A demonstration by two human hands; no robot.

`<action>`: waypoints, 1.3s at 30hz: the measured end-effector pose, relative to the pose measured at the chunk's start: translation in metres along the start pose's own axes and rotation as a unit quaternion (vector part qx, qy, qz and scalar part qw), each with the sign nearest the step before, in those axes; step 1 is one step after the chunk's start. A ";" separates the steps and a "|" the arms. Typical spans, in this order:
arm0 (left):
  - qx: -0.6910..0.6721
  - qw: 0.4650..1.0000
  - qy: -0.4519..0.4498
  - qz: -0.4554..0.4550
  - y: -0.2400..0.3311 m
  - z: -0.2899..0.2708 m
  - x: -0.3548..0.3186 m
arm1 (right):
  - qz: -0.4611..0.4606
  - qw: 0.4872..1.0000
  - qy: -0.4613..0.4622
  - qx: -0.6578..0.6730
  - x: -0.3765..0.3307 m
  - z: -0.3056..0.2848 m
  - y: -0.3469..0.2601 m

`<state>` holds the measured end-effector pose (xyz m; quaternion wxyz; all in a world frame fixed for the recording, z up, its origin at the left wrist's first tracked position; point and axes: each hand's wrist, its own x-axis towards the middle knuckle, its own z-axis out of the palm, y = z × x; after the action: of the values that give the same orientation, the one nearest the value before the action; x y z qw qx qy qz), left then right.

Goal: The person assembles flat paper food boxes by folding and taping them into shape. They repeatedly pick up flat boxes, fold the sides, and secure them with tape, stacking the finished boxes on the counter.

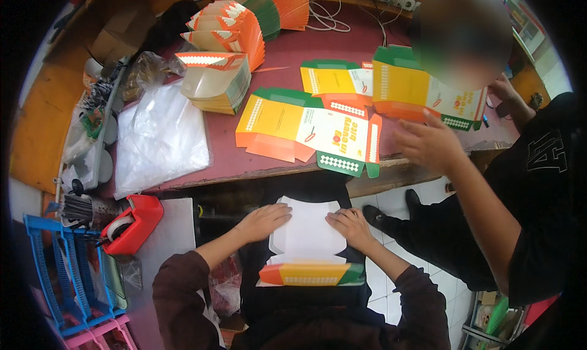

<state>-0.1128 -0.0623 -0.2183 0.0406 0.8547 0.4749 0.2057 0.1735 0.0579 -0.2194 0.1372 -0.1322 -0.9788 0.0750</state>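
A partly folded cardboard box (309, 231) lies over my lap, its plain white inside facing up. Its near edge is a folded-up strip in orange, yellow and green. At the box's left edge, near its far corner, my left hand (269, 220) grips the card with its fingers over the white side. My right hand (353, 228) holds the opposite edge, fingers bent around it. Just beyond, on the dark red table, lies a flat unfolded box blank (309, 130) in yellow, white, orange and green.
More flat blanks (336, 81) lie farther back. Stacked folded cartons (217, 81) and clear plastic bags (159, 139) fill the table's left. A red tape dispenser (131, 224) and blue rack (67, 276) stand at my left. At right, a co-worker's hand (431, 139) reaches over the table.
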 end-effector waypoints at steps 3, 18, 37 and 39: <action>0.018 0.998 0.005 0.054 -0.001 0.004 0.003 | 0.021 1.000 0.009 -0.015 -0.001 0.000 -0.002; -0.233 0.952 0.131 -0.150 -0.003 0.042 -0.015 | 0.045 0.957 0.023 0.284 -0.009 0.048 0.026; 0.087 0.978 0.188 -0.001 -0.042 -0.135 0.109 | -0.062 0.973 0.190 -0.119 0.101 -0.150 0.062; 0.054 0.985 0.165 -0.015 -0.065 -0.129 0.118 | -0.063 0.974 0.179 -0.120 0.116 -0.135 0.072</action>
<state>-0.1599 0.0545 -0.0804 -0.0814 0.8025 0.4984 0.3176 0.1214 0.1735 -0.0756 0.2982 -0.0970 -0.9465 -0.0764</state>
